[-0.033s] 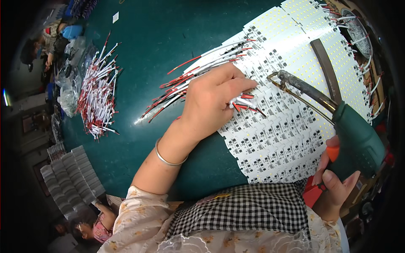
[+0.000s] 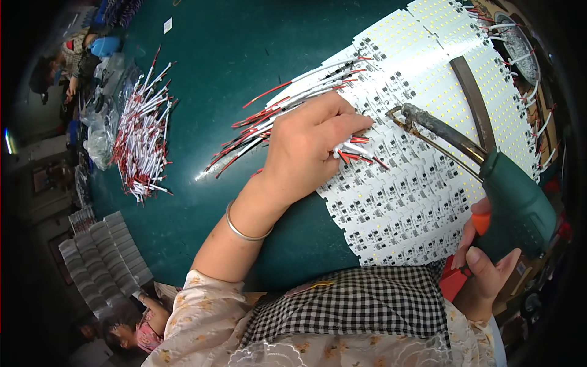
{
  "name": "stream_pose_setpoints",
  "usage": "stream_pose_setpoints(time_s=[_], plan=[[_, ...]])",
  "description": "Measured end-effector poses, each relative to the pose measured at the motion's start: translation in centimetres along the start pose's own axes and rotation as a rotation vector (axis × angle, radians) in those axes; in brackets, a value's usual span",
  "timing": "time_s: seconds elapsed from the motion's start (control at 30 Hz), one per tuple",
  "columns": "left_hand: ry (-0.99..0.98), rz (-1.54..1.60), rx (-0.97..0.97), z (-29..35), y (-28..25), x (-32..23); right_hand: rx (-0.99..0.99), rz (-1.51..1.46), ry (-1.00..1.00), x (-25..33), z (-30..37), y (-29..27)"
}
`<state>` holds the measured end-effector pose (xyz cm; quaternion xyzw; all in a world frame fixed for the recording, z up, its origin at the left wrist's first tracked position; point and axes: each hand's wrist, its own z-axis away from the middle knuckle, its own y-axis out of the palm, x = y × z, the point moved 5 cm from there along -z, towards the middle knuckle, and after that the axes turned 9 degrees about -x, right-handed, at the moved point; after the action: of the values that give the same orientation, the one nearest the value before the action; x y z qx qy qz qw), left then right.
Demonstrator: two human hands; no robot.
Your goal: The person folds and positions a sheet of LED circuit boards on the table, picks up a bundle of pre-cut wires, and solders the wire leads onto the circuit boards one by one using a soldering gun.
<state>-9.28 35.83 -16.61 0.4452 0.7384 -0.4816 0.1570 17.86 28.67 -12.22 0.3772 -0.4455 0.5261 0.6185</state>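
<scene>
My left hand (image 2: pixel 309 144) is closed round several short red, white and black wires (image 2: pixel 358 150), whose ends poke out below its fingers. It rests over a sheet of white LED circuit boards (image 2: pixel 397 202), with its thumb and forefinger near the small black parts. More red and white wires (image 2: pixel 263 122) lie in a row at the boards' left edge, partly under this hand. My right hand (image 2: pixel 486 269) grips a green soldering gun (image 2: pixel 516 205) with an orange trigger. The gun's bent tip (image 2: pixel 394 113) hovers just right of my left fingertips.
A large heap of red and white wires (image 2: pixel 143 134) lies on the green table (image 2: pixel 214 61) at left. A dark curved bar (image 2: pixel 472 101) rests on the boards. Wires hang off their right edge near a metal dish (image 2: pixel 520 52). Two people sit further left.
The soldering gun has shifted very slightly. The wire ends below my left hand sit a little differently. My left hand has stayed in place.
</scene>
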Motion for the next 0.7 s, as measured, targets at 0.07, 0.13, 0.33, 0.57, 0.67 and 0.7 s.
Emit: stream_pose_setpoints(time_s=[0.07,0.13,0.33,0.57,0.67,0.7], plan=[[0.021,-0.013,-0.009,0.0,0.0,-0.1,0.033,0.018,0.001,-0.2,0.2,-0.1],[0.041,-0.029,-0.018,0.0,-0.2,-0.3,0.1,0.049,0.047,-0.9,0.4,-0.2],[0.118,-0.064,-0.057,0.3,-0.2,-0.3,0.197,0.004,0.015,-1.7,0.6,0.4],[0.155,-0.135,-0.077,0.8,-0.3,-0.4,0.079,0.17,-0.011,-2.7,0.9,1.4],[0.166,-0.145,-0.078,0.8,-0.2,-0.5,0.036,0.122,-0.066,-2.1,0.8,1.0],[0.171,-0.148,-0.077,0.8,-0.2,-0.6,0.031,0.055,-0.002,-1.5,0.7,0.6]])
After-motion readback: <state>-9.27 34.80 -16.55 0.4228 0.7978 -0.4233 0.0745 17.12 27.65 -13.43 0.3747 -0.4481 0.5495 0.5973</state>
